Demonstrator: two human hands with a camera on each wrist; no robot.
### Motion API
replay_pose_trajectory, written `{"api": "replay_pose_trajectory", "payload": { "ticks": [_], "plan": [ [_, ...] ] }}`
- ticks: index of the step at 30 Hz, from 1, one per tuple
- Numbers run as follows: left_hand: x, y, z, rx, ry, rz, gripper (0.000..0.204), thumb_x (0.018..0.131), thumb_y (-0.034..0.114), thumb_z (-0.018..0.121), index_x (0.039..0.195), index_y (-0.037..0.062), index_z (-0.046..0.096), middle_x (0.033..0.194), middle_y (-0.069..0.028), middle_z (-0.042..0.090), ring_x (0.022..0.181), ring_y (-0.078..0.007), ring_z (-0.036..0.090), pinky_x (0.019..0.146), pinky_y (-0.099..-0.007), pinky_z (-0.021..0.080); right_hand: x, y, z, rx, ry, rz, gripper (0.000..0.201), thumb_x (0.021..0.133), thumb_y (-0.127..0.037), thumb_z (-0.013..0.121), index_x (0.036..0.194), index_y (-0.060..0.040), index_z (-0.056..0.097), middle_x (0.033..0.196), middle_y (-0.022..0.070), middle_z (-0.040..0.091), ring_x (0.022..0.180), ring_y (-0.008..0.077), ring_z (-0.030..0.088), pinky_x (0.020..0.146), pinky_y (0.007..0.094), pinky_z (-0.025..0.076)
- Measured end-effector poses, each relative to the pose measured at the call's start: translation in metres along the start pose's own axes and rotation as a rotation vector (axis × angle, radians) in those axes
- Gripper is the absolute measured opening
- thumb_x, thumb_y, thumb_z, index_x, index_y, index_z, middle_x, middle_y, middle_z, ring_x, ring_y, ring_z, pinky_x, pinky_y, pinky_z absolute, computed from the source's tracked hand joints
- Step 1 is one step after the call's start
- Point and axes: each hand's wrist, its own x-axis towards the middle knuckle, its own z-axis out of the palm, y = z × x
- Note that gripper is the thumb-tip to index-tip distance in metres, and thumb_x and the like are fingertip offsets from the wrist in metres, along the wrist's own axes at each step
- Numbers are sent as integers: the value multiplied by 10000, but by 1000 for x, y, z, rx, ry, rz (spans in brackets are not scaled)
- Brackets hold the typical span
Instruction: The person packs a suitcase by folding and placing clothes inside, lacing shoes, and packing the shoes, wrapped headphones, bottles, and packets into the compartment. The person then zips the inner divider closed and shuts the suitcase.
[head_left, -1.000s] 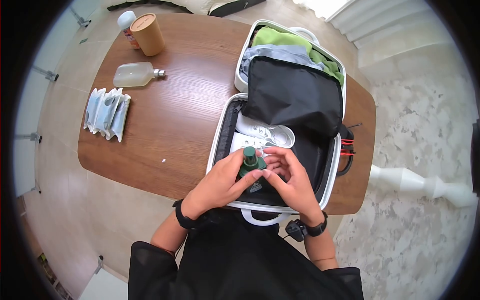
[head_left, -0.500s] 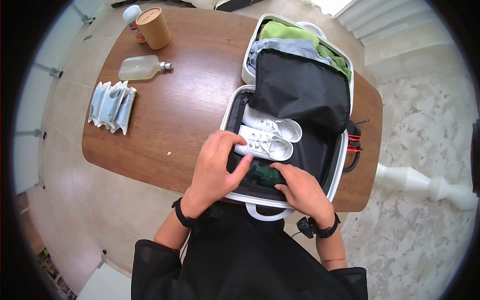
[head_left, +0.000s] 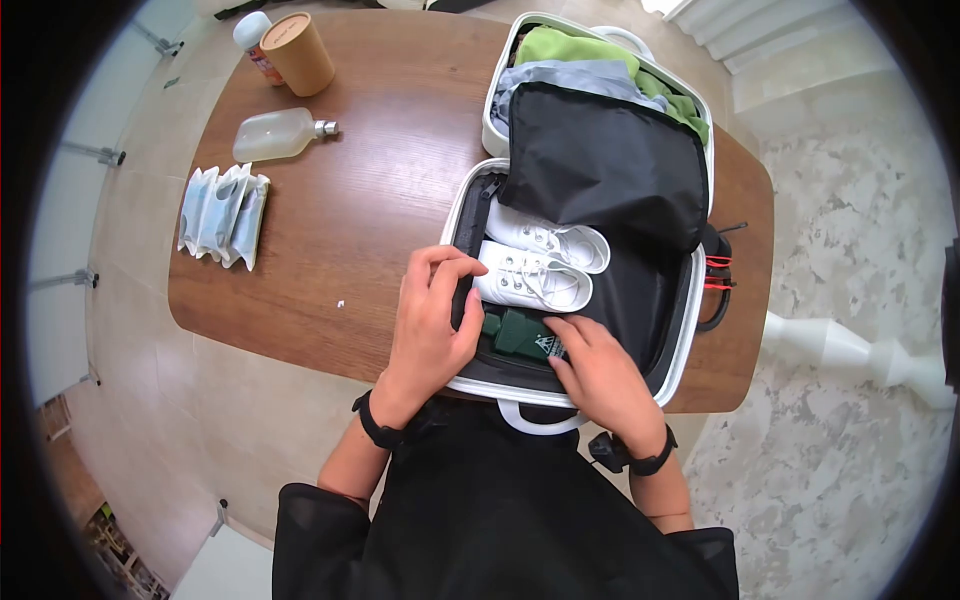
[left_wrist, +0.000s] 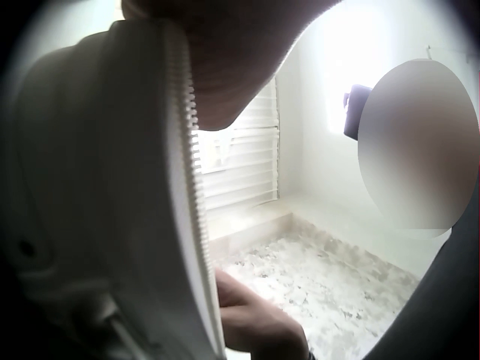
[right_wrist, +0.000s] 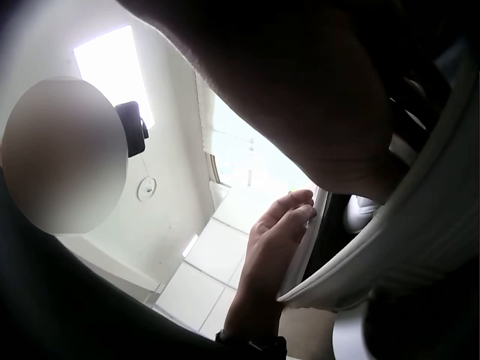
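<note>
A dark green bottle (head_left: 522, 335) with a white label lies on its side in the near part of the open suitcase (head_left: 681, 345), its cap toward the left. At its label end, my right hand (head_left: 612, 385) holds it between thumb and fingers. My left hand (head_left: 428, 325) is over the suitcase's left edge, fingers bent loosely and nothing in them, thumb near the cap. Just beyond the bottle lies a pair of white shoes (head_left: 530, 278). The left wrist view shows the suitcase's zipped edge (left_wrist: 191, 150); the bottle is hidden in both wrist views.
A black flap (head_left: 605, 165) lies between the suitcase halves, with green and grey clothes (head_left: 580, 75) beyond. On the table (head_left: 400, 110) are a clear bottle (head_left: 275, 136), tissue packs (head_left: 222, 216), a brown canister (head_left: 298, 56) and a white-capped bottle (head_left: 254, 40). Black-and-red cords (head_left: 716, 275) lie right.
The green bottle has gone from upright between both hands to lying in the suitcase beside the shoes. My left hand has let go and moved left; my right hand has stayed at the bottle.
</note>
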Motion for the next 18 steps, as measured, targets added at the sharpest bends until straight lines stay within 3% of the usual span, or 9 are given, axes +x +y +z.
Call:
{"api": "replay_pose_trajectory", "payload": {
  "ticks": [4,9,14,17,18],
  "plan": [
    [2,1,1,-33,-8,-6,233,858,-56,660,1081,9,658,1175,-152,550,1050,-307,592,937,-380,489,-12,13,-6,93,-30,120,401,973,-161,680,1351,-42,616,1295,192,604,1141,390,633,988,448,524],
    [4,4,0,14,-32,-39,205,874,-30,658,1074,18,666,1169,-147,553,1076,-304,576,946,-385,481,-5,-4,3,170,-33,205,459,981,-256,696,1388,-65,607,1314,212,564,1093,418,643,959,471,523],
    [4,4,-1,43,-59,-5,184,881,-24,655,1057,26,665,1160,-136,562,1079,-282,568,941,-382,472,1,-10,17,158,8,76,493,962,-286,719,1395,-77,608,1264,218,564,1064,401,645,929,471,523],
    [0,-3,-6,23,-64,2,194,882,-72,643,1059,7,653,1120,-131,554,993,-231,588,863,-338,485,1,-5,20,207,32,13,480,952,-276,729,1369,-64,619,1248,201,566,1024,396,652,900,472,529],
    [-3,-11,-7,-106,16,-22,178,900,-68,633,1061,6,644,1109,-115,560,988,-200,580,851,-314,478,-1,-2,20,240,47,22,470,952,-271,728,1356,-57,621,1252,206,562,1015,400,656,894,472,533]
  ]
}}
